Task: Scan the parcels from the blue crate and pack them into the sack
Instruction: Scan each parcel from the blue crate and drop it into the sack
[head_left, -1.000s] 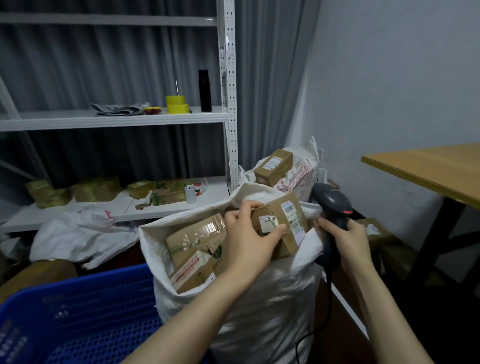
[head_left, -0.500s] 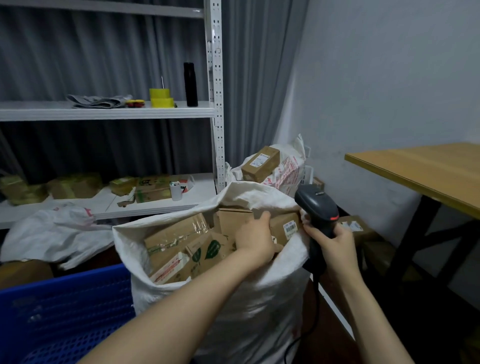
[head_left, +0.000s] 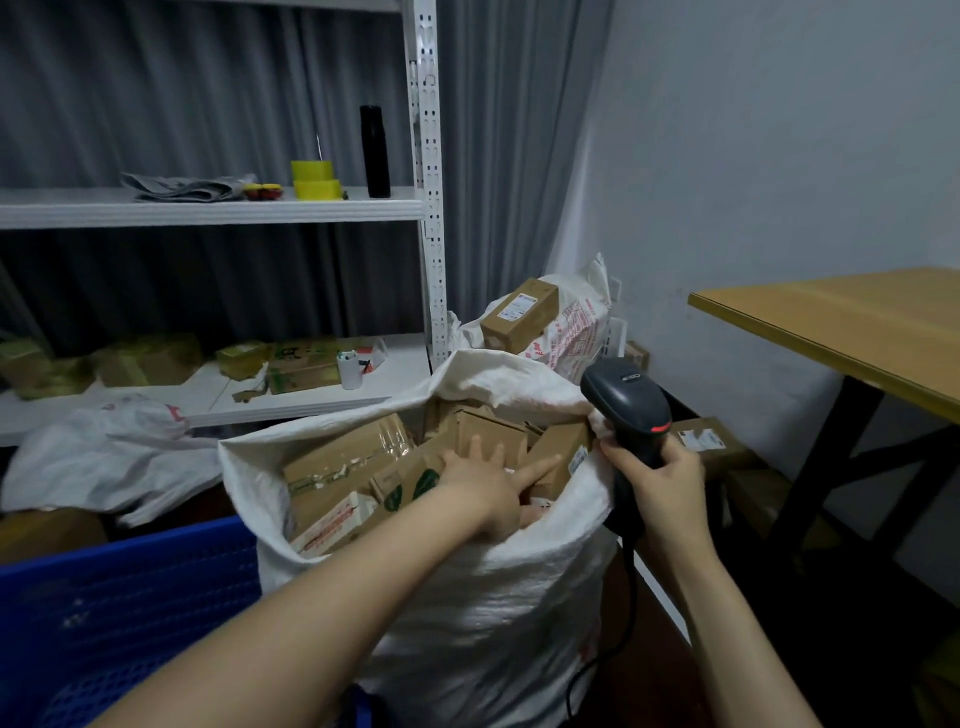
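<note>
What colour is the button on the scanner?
Red, on the black scanner held by the right hand; the head view shows it.

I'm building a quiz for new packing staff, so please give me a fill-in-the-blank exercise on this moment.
1. The right hand grips a black barcode ____.
2. The left hand lies spread on the cardboard parcels inside the white ____.
3. The black bottle stands on the upper shelf beside two rolls of ____ tape.
4. The crate at lower left is ____ in colour.

Missing words: scanner; sack; yellow; blue
</note>
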